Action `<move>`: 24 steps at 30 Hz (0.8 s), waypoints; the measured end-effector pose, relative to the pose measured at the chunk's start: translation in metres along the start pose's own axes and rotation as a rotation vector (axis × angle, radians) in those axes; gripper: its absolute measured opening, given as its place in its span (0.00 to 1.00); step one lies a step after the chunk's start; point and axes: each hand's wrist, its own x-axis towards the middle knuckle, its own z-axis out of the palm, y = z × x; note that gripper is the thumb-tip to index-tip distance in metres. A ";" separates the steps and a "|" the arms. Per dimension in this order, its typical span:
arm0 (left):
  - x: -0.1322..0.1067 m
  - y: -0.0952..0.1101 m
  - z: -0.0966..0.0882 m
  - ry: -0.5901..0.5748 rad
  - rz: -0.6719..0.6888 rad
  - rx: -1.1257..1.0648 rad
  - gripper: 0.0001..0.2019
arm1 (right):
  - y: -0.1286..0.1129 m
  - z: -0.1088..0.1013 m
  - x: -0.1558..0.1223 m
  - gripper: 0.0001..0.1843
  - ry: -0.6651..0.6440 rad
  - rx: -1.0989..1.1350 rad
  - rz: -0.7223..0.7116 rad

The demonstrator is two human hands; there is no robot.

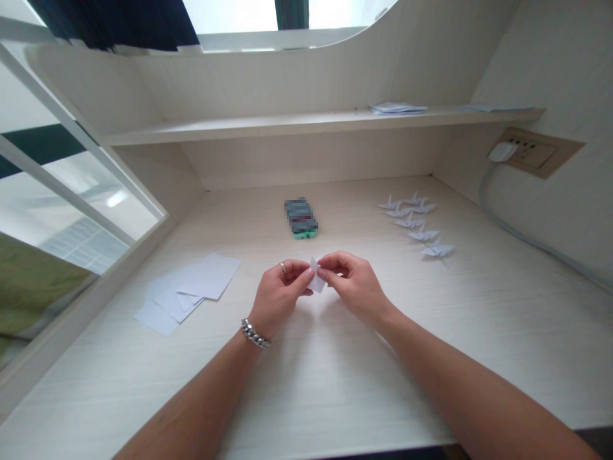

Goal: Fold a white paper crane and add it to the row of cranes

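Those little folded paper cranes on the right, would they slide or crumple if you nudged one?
The paper cranes look very light, so a nudge would probably slide or tip one on the smooth desk. Their thin raised wings would likely crush under a firm pinch.

Loose paper sheets [189, 291], a phone [301, 218] and folded cranes [416, 223] lie on the desk [479, 332].

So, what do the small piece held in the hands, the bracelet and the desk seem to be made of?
The folded piece, pinched by the left hand and right hand, looks like thin matte white paper with sharp creases. The bracelet seems polished metal: shiny silver links. The desk appears pale wood-grain laminate, possibly real wood.
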 end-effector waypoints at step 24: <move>0.000 0.001 -0.001 -0.104 -0.033 -0.331 0.14 | -0.002 0.003 0.000 0.09 0.006 0.316 0.070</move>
